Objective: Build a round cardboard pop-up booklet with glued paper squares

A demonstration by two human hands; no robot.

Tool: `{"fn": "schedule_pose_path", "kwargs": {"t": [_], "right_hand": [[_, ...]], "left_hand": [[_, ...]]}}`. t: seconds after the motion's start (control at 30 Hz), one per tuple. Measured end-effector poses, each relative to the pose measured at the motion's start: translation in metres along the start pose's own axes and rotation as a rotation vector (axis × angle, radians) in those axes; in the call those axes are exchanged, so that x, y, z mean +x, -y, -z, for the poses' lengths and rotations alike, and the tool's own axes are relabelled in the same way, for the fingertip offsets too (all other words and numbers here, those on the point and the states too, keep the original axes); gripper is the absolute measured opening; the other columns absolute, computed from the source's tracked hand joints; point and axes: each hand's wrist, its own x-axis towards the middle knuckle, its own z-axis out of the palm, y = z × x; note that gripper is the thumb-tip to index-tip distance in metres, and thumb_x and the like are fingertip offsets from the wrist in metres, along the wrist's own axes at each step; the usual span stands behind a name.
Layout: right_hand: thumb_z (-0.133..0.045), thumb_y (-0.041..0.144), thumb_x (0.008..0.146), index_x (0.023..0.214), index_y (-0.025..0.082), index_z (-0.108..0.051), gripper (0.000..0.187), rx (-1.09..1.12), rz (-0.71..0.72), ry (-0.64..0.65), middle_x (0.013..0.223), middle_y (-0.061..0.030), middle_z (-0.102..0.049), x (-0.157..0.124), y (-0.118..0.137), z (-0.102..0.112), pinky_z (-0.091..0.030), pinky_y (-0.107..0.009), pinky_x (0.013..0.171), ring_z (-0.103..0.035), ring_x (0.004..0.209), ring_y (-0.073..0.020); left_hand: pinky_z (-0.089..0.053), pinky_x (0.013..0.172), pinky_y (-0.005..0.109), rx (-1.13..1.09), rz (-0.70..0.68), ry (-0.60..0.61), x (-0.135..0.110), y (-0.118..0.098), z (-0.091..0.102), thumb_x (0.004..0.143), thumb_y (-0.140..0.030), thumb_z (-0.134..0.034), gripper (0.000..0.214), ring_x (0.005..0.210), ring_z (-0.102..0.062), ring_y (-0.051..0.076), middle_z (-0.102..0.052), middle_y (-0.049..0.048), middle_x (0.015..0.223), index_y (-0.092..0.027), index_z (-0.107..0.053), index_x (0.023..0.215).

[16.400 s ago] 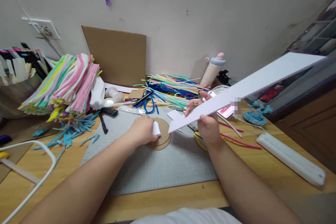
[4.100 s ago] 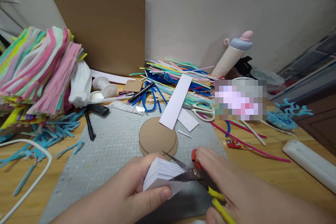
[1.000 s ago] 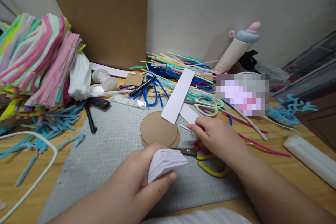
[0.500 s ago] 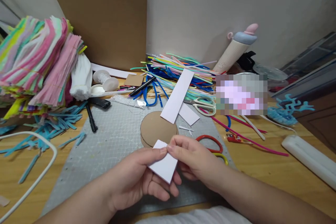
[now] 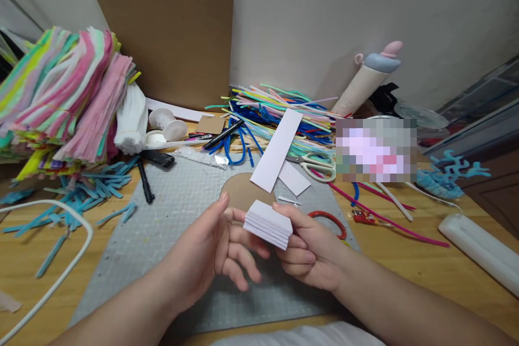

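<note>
My right hand [image 5: 310, 246] grips a small stack of white foam board pieces [image 5: 267, 224] by its right end, thumb on top and fingers underneath. The layered edges of the stack face me. Just left of it, my left hand [image 5: 219, 246] is open, palm up with the fingers spread; some fingertips reach near the stack's underside, and I cannot tell whether they touch it. Behind the hands lies a round brown cardboard disc [image 5: 242, 188], partly covered by them. A long white strip [image 5: 278, 151] overlaps a shorter white piece [image 5: 295, 178] beyond the disc.
A grey cutting mat [image 5: 162, 238] lies under the hands. Red-handled scissors [image 5: 330, 219] sit beside my right hand, with white-handled scissors [image 5: 318, 166] farther back. Bundled pipe cleaners [image 5: 68, 92] are piled at left, loose ones [image 5: 279, 111] at the back. A bottle [image 5: 368, 78] leans against the wall.
My left hand has let go of the white pieces and spread its fingers. My right hand now holds them alone, slightly raised and tilted so the stacked edges show.
</note>
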Motion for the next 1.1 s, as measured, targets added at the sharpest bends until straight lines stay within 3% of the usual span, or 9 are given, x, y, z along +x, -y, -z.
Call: {"fn": "schedule_pose_path", "kwargs": {"t": [0.13,0.2,0.3,0.4,0.53,0.67,0.8,0.97,1.1], "right_hand": [[-0.058,0.047,0.084,0.068,0.018,-0.052,0.034,-0.065,0.104,-0.057,0.032,0.0127,-0.031,0.0,0.0,-0.003,-0.01,-0.013,0.027,-0.012,0.027,-0.0017],[-0.066,0.048,0.078,0.071,0.019,-0.049,0.035,-0.202,0.306,-0.159,0.036,0.0137,-0.033,0.002,-0.004,-0.006,-0.011,-0.013,0.028,-0.014,0.029,-0.0015],[-0.071,0.049,0.073,0.075,0.021,-0.044,0.039,-0.48,0.63,-0.324,0.044,0.0128,-0.041,0.007,-0.015,-0.009,-0.019,-0.014,0.032,-0.025,0.033,-0.0025],[-0.066,0.046,0.079,0.077,0.022,-0.041,0.035,-0.75,0.76,-0.414,0.049,0.0104,-0.048,0.013,-0.027,-0.009,-0.029,-0.017,0.039,-0.04,0.041,-0.0061],[-0.061,0.042,0.085,0.081,0.023,-0.043,0.027,-1.072,0.806,-0.45,0.054,0.0093,-0.049,0.01,-0.031,-0.007,-0.029,-0.02,0.043,-0.044,0.045,-0.0085],[-0.044,0.045,0.094,0.1,0.023,-0.055,0.025,-1.49,0.873,-0.387,0.061,0.0046,-0.055,-0.006,0.002,-0.001,-0.036,-0.025,0.052,-0.052,0.055,-0.0141],[-0.046,0.027,0.092,0.119,0.021,-0.059,0.03,-1.749,1.081,-0.718,0.117,-0.0107,-0.063,-0.008,0.049,0.017,-0.047,-0.037,0.084,-0.06,0.103,-0.024],[-0.047,-0.001,0.077,0.14,0.034,-0.043,0.072,-2.395,0.948,-0.484,0.156,-0.0041,-0.031,0.012,0.083,0.027,-0.026,-0.06,0.105,-0.027,0.142,-0.0327],[-0.043,0.001,0.083,0.138,0.028,-0.045,0.062,-2.6,0.869,-0.333,0.148,-0.0059,-0.045,0.02,0.098,0.014,-0.016,-0.065,0.108,-0.031,0.139,-0.0308]], "left_hand": [[-0.046,0.044,0.023,0.343,-0.373,-0.334,0.002,0.005,-0.001,0.08,-0.053,-0.056,0.04,0.057,-0.059,0.014,-0.063,0.0033,0.079,-0.018,-0.052,0.1],[-0.053,0.067,0.031,0.658,-0.558,-0.426,0.001,0.011,-0.002,0.078,-0.045,-0.062,0.04,0.081,-0.062,0.019,-0.063,0.0066,0.098,-0.019,-0.053,0.107],[-0.041,0.1,0.043,1.151,-0.74,-0.455,0.0,0.019,-0.004,0.072,-0.032,-0.071,0.055,0.115,-0.052,0.026,-0.058,0.0077,0.124,-0.024,-0.049,0.123],[-0.041,0.099,0.045,1.365,-0.716,-0.479,0.004,0.027,-0.004,0.074,-0.023,-0.066,0.059,0.116,-0.053,0.027,-0.059,0.0093,0.127,-0.023,-0.046,0.129],[-0.047,0.087,0.041,1.385,-0.601,-0.572,0.008,0.027,-0.006,0.072,-0.015,-0.059,0.051,0.102,-0.06,0.026,-0.066,0.0097,0.113,-0.018,-0.051,0.122],[-0.048,0.078,0.037,1.363,-0.573,-0.615,0.007,0.019,-0.007,0.07,-0.023,-0.065,0.044,0.091,-0.063,0.025,-0.069,0.0046,0.101,-0.021,-0.057,0.112],[-0.047,0.077,0.033,1.256,-0.555,-0.568,0.014,0.011,0.001,0.068,-0.033,-0.07,0.05,0.092,-0.064,0.024,-0.07,0.0038,0.104,-0.022,-0.057,0.116],[-0.047,0.072,0.031,1.213,-0.55,-0.492,0.021,0.007,0.009,0.069,-0.036,-0.069,0.046,0.086,-0.064,0.024,-0.071,0.0051,0.099,-0.019,-0.06,0.111],[-0.044,0.071,0.032,1.26,-0.569,-0.5,0.018,0.007,0.007,0.068,-0.037,-0.071,0.047,0.083,-0.064,0.026,-0.071,0.0054,0.095,-0.021,-0.062,0.111]]}}
